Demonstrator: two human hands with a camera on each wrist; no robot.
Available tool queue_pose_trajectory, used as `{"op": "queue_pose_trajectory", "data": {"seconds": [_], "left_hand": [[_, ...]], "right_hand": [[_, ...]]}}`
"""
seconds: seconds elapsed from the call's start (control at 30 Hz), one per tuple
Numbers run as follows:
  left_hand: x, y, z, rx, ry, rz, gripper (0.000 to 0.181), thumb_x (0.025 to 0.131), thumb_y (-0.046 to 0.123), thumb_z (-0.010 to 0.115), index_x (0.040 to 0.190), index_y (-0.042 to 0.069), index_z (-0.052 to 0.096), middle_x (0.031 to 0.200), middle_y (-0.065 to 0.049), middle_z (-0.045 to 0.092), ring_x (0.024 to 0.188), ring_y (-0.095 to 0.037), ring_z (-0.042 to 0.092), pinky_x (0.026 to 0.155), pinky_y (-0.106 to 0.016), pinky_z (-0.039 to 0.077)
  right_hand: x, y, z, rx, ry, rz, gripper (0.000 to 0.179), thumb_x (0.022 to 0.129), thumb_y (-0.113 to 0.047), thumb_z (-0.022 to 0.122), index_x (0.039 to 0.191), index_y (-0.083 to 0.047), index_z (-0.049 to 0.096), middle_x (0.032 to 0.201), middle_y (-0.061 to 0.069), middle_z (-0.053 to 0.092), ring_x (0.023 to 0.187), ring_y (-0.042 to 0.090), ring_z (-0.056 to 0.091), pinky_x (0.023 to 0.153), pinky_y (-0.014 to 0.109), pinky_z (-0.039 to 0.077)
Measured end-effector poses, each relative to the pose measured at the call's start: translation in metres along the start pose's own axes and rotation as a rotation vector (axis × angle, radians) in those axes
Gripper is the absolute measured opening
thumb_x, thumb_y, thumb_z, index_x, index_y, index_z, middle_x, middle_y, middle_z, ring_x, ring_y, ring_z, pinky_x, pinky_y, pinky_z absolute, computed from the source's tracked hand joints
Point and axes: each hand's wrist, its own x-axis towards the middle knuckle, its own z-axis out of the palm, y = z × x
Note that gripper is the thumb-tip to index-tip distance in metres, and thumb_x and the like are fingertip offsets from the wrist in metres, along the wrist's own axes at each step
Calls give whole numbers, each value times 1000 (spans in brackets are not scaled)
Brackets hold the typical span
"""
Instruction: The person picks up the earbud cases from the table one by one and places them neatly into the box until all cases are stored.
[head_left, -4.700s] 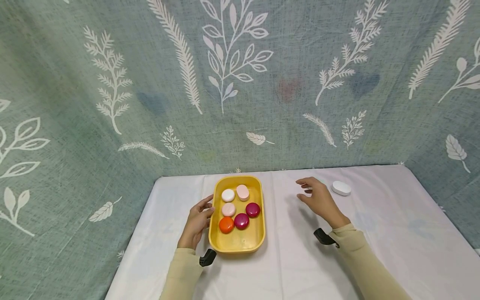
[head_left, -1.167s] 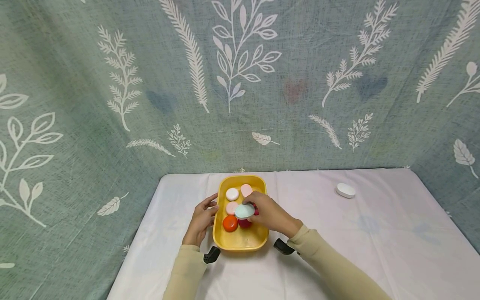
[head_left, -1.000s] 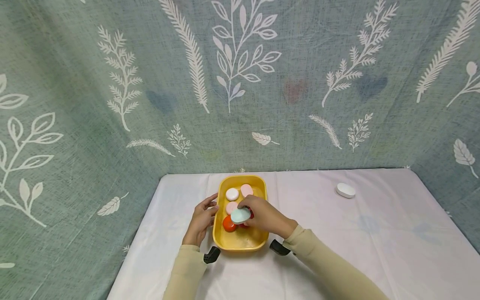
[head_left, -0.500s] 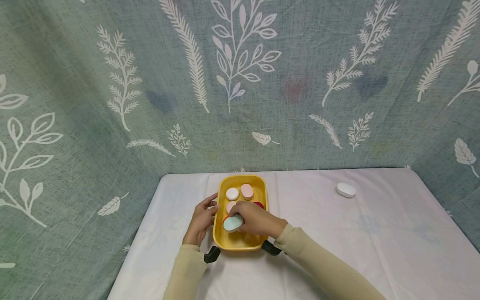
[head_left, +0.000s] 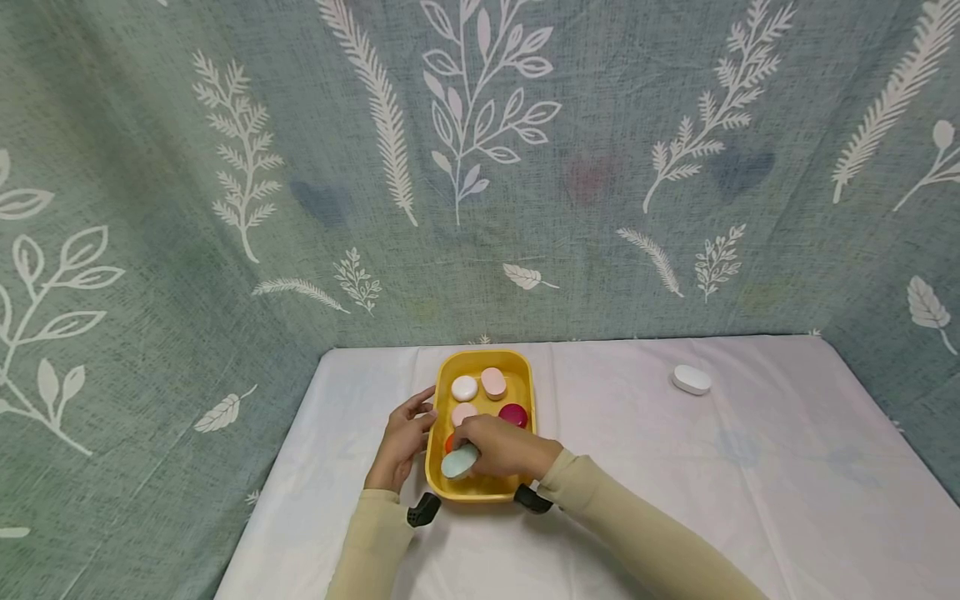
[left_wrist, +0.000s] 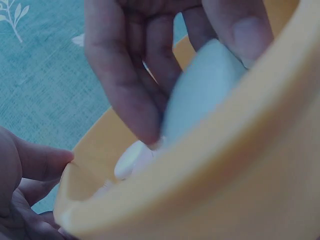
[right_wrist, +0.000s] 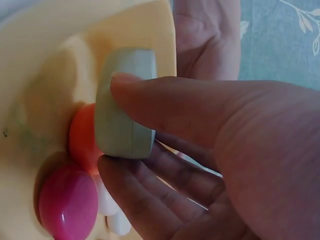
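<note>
My right hand (head_left: 495,446) pinches a pale mint oval soap bar (head_left: 460,461) between thumb and fingers, low over the front left of the yellow tray (head_left: 489,493). In the right wrist view the mint bar stands on edge beside an orange soap (right_wrist: 84,137) and a crimson soap (right_wrist: 69,202). My left hand (head_left: 399,442) rests with relaxed fingers against the tray's left side, fingertips at the rim. Farther back in the tray lie a white soap (head_left: 464,388), a pink oval soap (head_left: 493,382), a round pink soap (head_left: 462,414) and a crimson one. My right hand partly hides the orange soap.
A white oval soap bar (head_left: 691,380) lies alone at the back right of the white-covered table (head_left: 637,417). Behind the table hangs a green leaf-patterned cloth (head_left: 480,275), which also closes off both sides.
From the table's right, my right hand has come over the tray with the mint soap bar, then shifted toward its front left. A crimson soap shows again. My left hand stays at the rim.
</note>
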Motion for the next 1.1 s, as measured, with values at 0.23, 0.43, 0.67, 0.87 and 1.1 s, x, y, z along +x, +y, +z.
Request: {"op": "queue_pose_trajectory", "data": {"seconds": [0.23, 0.43, 0.67, 0.87, 1.1], "left_hand": [[0, 1, 2, 6, 11, -13, 48, 108, 5, 55, 155, 11, 54, 130, -17, 52, 92, -19, 67, 73, -28, 58], [0, 2, 4, 6, 22, -33, 49, 108, 6, 54, 157, 12, 53, 132, -18, 51, 93, -20, 65, 76, -29, 58], [5, -1, 4, 13, 37, -41, 48, 108, 6, 55, 155, 13, 54, 129, -16, 52, 86, -18, 62, 72, -26, 56], [5, -1, 2, 12, 37, -43, 48, 108, 6, 54, 155, 14, 54, 129, -16, 52, 88, -19, 61, 71, -26, 56], [2, 0, 2, 0, 29, -31, 48, 107, 5, 54, 155, 11, 54, 127, -16, 51, 89, -19, 62, 71, -26, 56]], "right_hand": [[-11, 6, -3, 54, 21, 16, 31, 88, 2, 83, 117, 0, 75, 112, 10, 71, 98, 21, 66, 92, 27, 56], [-37, 24, -19, 140, 187, 2, 26, 90, 6, 79, 115, 5, 73, 112, 15, 72, 103, 33, 67, 95, 45, 58], [-82, 70, -42, 185, 468, 96, 29, 91, 9, 75, 119, 3, 71, 117, 19, 70, 108, 39, 69, 93, 46, 60], [-122, 116, -57, 126, 667, 215, 35, 90, 13, 75, 124, 8, 68, 120, 24, 67, 109, 43, 67, 93, 49, 60], [-165, 159, -70, 77, 791, 350, 39, 91, 12, 73, 129, 13, 64, 125, 32, 62, 113, 49, 63, 94, 58, 56]]}}
